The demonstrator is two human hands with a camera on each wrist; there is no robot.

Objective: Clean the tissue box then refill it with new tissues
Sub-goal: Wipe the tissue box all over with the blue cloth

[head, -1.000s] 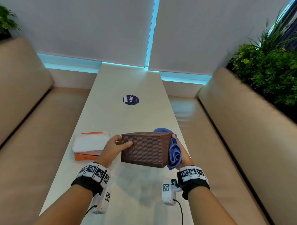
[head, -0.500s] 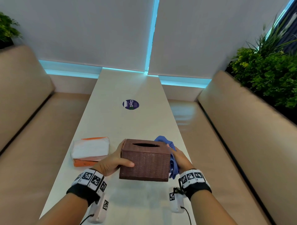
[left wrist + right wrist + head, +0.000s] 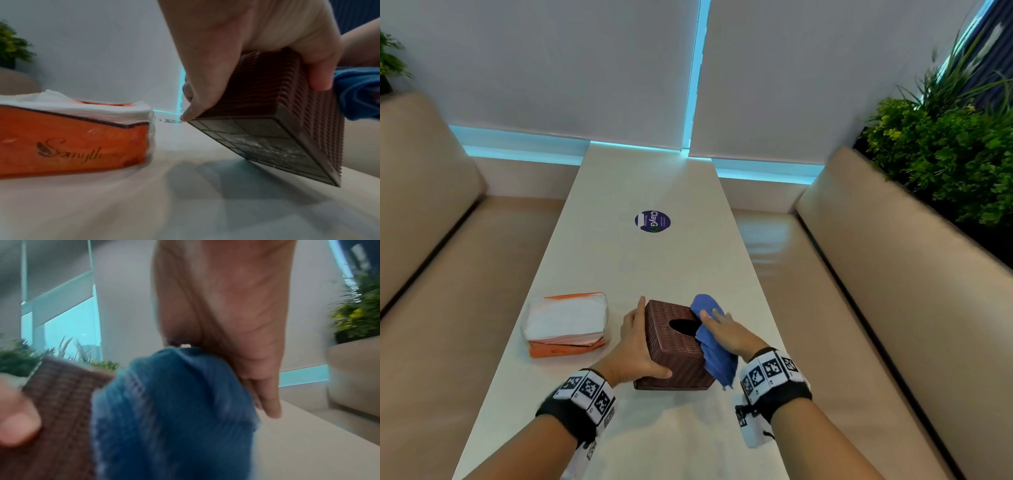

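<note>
A brown woven tissue box [image 3: 674, 346] is tipped on the white table [image 3: 640, 267], its slot facing up. In the left wrist view the tissue box [image 3: 267, 97] shows its grid base raised off the table on one side. My left hand [image 3: 635, 346] grips its left side, thumb on the near face. My right hand [image 3: 729, 334] lies with straight fingers on a blue cloth [image 3: 714, 353], pressing it against the box's top right edge. The cloth [image 3: 174, 402] hangs down the right side. An orange pack of new tissues [image 3: 566, 322] lies to the left.
A round blue sticker [image 3: 652, 221] sits farther up the narrow table. Beige benches run along the left [image 3: 448, 291] and the right [image 3: 859, 274]. Green plants [image 3: 945, 147] stand behind the right bench. The table's right edge is close to my right hand.
The box has come down from mid-air toward the table and tipped so its slot shows. My right hand has slid with the cloth from the box's right face up onto its top edge.
</note>
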